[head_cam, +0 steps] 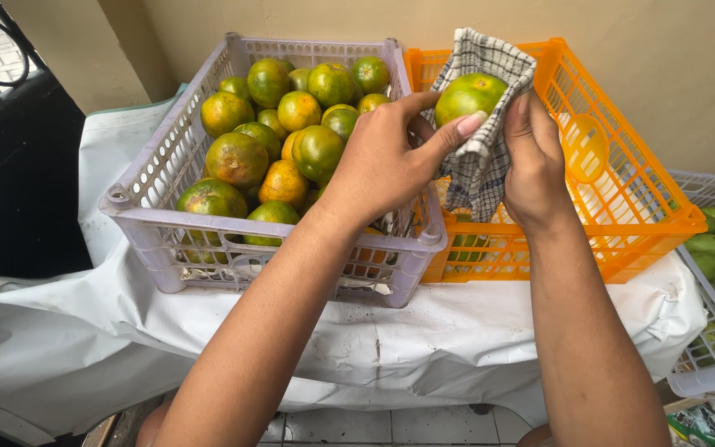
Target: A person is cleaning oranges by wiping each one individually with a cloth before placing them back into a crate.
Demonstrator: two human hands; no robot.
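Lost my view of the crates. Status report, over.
Left hand and right hand both gripping checked cloth around one green citrus. Held above orange crate. Nothing obstructing.

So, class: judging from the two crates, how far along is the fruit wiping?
Done: only a few fruits show low in the orange crate. In hand: both hands, left hand and right hand, hold one green citrus in a checked cloth. Left: the lilac crate is nearly full.

Colourful printed packet [709,424], bottom right.
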